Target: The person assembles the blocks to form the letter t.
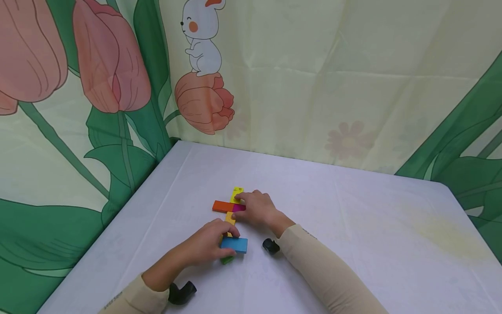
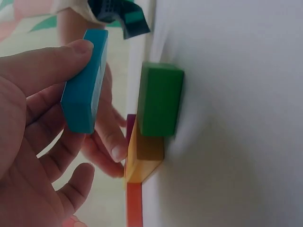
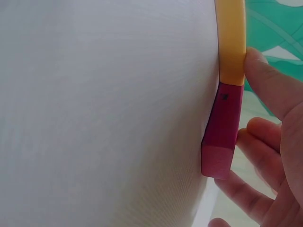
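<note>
Between thumb and fingers, my left hand [image 1: 205,244] pinches a blue block [image 1: 236,245]. In the left wrist view, that blue block [image 2: 86,87] is raised off the table, beside a green block [image 2: 158,100]. My right hand [image 1: 257,209] rests lightly on laid-out blocks. Its thumb touches the amber block [image 3: 232,52], and its fingers are at the magenta block [image 3: 221,120]. An orange block [image 1: 222,206] meets the magenta one on the left. A yellow block [image 1: 237,192] lies beyond them. The green block's near end shows below the blue one in the head view.
The blocks lie on a white-covered table [image 1: 353,235]. Black wrist-worn pieces show by the left sleeve [image 1: 182,292] and the right sleeve [image 1: 270,246]. A printed curtain [image 1: 294,87] with tulips and a rabbit hangs behind the table.
</note>
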Tool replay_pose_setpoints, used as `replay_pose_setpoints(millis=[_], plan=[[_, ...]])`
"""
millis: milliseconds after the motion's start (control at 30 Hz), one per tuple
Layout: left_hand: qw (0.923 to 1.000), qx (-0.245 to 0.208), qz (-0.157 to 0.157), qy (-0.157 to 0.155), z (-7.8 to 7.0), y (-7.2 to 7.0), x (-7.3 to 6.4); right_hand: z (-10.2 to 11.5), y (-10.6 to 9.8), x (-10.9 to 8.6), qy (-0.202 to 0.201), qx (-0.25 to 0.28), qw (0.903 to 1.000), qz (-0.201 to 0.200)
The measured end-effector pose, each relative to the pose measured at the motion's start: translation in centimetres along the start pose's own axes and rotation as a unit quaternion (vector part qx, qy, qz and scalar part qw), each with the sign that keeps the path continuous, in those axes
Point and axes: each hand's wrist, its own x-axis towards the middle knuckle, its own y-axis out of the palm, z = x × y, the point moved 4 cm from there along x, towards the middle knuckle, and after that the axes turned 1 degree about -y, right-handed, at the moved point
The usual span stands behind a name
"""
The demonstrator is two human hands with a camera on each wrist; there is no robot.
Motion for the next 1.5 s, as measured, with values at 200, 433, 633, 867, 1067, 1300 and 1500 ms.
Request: replay_pose_setpoints(millis=[200, 433, 633, 867, 1067, 1300, 1500], plan=[[0.9997, -0.011, 0.009, 0.021, -0.4, 0.4, -0.4, 0.0, -0.1, 0.0, -0.002, 0.003, 1.0000, 0.002], [0.9993, -0.022, 0.022, 0.023, -0.9, 0.9, -0.6, 0.0, -0.1, 0.0, -0.004, 0.007, 1.0000, 0.001], [0.9987, -0.026, 0.042, 0.014, -1.1, 1.5, -0.5, -0.1, 0.0, 0.0, -0.004, 0.005, 1.0000, 0.001], [0.9977, -0.020, 0.058, 0.030, -1.3, 2.0, -0.5, -0.1, 0.0, 0.0, -0.006, -0.002, 1.0000, 0.001], [0.9975, 0.000, 0.064, 0.029, -1.3, 2.7, -0.5, -0.1, 0.0, 0.0, -0.005, -0.002, 1.0000, -0.001], [0.9969, 0.014, 0.071, 0.031, -1.4, 3.1, -0.5, 0.1, -0.1, -0.1, -0.004, 0.002, 1.0000, -0.004], [0.9967, 0.029, 0.070, 0.028, -1.4, 3.2, -0.5, 0.0, -0.1, 0.0, -0.005, -0.005, 1.0000, -0.004]])
